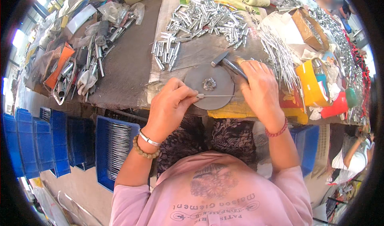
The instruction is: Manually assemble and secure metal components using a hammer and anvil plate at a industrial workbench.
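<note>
A thin metal rod with a thicker sleeve at one end (212,95) is pinched between the thumb and fingers of my left hand (175,98). It lies level over the near part of a round grey metal plate (192,80). A small flower-shaped metal piece (209,84) rests at the plate's middle. My right hand (258,84) is closed round the dark handle of a hammer (233,66), whose head is over the plate's far edge. Beyond the plate lies a heap of short silvery metal tubes (204,20), with several more set in a row at its left.
Long thin metal rods (278,52) lie in a bundle to the right, near a yellow container (313,82) and a red cup (335,106). Metal parts and bags (90,50) crowd the bench's left. Below it stands a blue bin (105,150) holding many rods.
</note>
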The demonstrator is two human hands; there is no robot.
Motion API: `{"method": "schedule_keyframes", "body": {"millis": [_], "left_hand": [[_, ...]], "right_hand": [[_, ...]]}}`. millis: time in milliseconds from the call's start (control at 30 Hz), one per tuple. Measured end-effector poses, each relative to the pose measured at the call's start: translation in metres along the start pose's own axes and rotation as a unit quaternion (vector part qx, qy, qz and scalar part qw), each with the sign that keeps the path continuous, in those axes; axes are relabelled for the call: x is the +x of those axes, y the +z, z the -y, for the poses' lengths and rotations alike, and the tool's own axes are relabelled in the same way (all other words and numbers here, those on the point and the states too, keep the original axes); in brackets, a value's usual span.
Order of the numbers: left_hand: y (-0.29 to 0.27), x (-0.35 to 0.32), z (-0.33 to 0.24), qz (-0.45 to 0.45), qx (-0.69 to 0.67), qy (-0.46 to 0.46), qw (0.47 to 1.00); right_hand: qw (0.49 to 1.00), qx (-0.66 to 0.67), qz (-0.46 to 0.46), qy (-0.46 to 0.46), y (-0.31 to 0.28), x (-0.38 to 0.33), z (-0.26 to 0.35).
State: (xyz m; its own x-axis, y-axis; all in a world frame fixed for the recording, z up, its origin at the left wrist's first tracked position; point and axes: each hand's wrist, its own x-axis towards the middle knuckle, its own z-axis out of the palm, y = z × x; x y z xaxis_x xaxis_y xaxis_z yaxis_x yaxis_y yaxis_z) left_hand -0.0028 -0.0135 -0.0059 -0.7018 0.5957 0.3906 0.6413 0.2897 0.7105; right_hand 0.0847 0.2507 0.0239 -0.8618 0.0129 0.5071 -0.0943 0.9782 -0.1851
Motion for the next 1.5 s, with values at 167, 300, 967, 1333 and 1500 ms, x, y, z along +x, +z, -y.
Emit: {"method": "schedule_keyframes", "body": {"millis": [167,300,967,1333,1500], "left_hand": [[0.001,0.001,0.002,0.007,-0.024,-0.009,1.0],[0.0,-0.001,0.002,0.002,-0.022,-0.021,1.0],[0.0,0.002,0.01,0.011,-0.015,0.015,1.0],[-0.004,-0.006,0.01,0.029,-0.011,0.015,0.999],[0.008,-0.016,-0.006,-0.048,0.033,0.056,0.997]], "right_hand": [[1.0,-0.001,-0.021,0.015,0.007,-0.007,-0.019],[0.987,0.135,-0.027,0.084,-0.017,-0.024,0.009],[0.975,0.22,-0.018,0.027,-0.021,-0.029,0.032],[0.992,0.077,0.094,0.029,-0.016,-0.048,0.058],[0.897,0.316,0.245,0.189,-0.022,-0.053,0.068]]}}
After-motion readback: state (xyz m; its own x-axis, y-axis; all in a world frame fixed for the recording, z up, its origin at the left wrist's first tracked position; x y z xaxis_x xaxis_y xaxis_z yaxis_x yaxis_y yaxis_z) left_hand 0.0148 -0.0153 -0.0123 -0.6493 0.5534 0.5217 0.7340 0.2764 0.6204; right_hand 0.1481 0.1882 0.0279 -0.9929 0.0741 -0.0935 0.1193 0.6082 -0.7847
